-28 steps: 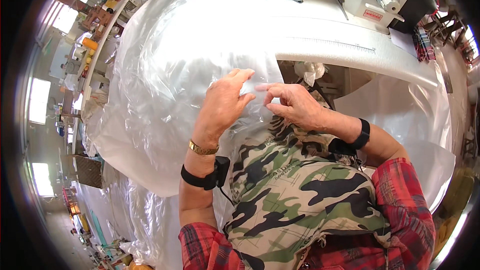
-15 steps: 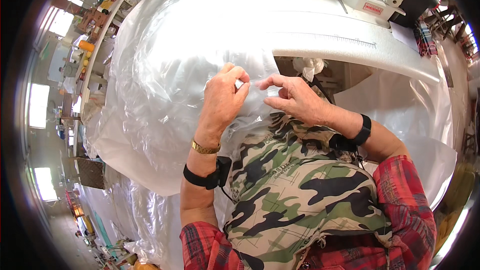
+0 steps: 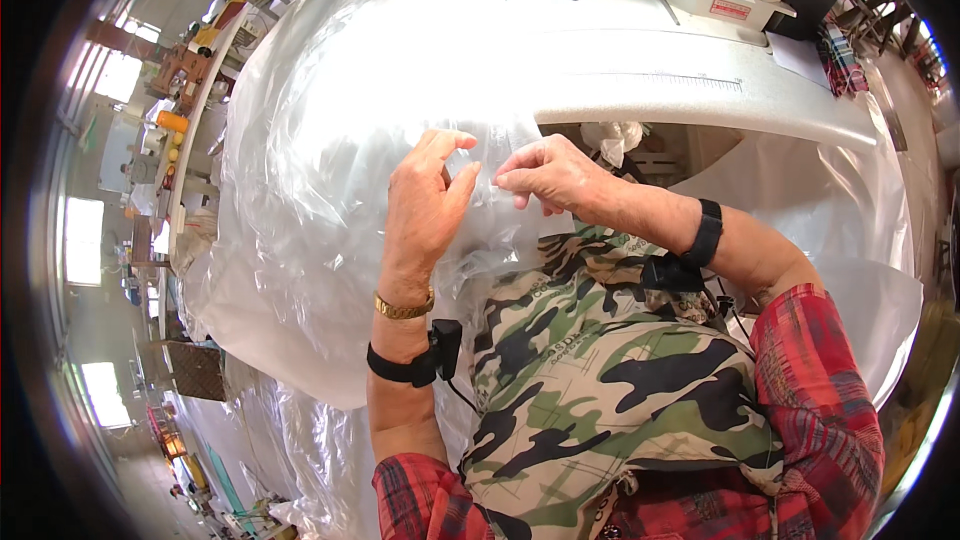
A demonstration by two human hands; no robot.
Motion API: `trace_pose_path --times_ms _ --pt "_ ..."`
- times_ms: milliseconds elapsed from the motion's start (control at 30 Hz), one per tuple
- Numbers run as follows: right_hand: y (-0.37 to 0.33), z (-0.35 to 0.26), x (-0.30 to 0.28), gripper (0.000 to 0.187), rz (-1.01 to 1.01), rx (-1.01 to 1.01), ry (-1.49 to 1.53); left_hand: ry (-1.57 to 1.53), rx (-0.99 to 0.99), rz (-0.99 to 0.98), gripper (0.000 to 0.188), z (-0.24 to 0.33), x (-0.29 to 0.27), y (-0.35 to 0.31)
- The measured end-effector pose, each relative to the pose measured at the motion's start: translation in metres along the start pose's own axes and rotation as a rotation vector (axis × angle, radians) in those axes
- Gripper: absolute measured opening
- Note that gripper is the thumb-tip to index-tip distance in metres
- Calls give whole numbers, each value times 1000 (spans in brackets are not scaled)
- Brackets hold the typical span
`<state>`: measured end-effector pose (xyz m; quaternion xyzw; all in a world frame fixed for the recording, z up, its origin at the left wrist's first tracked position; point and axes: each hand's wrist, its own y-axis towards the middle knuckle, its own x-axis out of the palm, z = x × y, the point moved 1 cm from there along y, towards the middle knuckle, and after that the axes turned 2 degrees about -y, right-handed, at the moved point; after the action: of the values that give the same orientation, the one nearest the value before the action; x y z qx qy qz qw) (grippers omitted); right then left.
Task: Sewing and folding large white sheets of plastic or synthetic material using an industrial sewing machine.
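We note the clear plastic sheet point(image 3: 300, 215) draped over the white table point(image 3: 720, 105). Left hand point(image 3: 422, 205): thumb and fingers parted above it. Right hand point(image 3: 560, 178): fingertips pinched together; we cannot tell whether on plastic.

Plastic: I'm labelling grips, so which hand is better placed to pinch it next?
Probably the right hand: its fingers pinch together over the plastic; the left hand has its fingers parted.

Blown-out white glare; warped edges
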<state>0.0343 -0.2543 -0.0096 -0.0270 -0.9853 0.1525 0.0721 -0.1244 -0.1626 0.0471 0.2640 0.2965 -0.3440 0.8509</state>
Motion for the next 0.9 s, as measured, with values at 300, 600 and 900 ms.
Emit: trace_pose_path --times_ms 300,600,900 --pt "1 -4 -13 21 245 -550 -526 73 16 -112 42 2 5 9" --pt "7 -5 -17 33 285 -483 -363 69 33 -4 12 -12 17 24" --pt "-15 22 4 21 -281 -55 -263 -221 -120 24 9 -10 0 30"
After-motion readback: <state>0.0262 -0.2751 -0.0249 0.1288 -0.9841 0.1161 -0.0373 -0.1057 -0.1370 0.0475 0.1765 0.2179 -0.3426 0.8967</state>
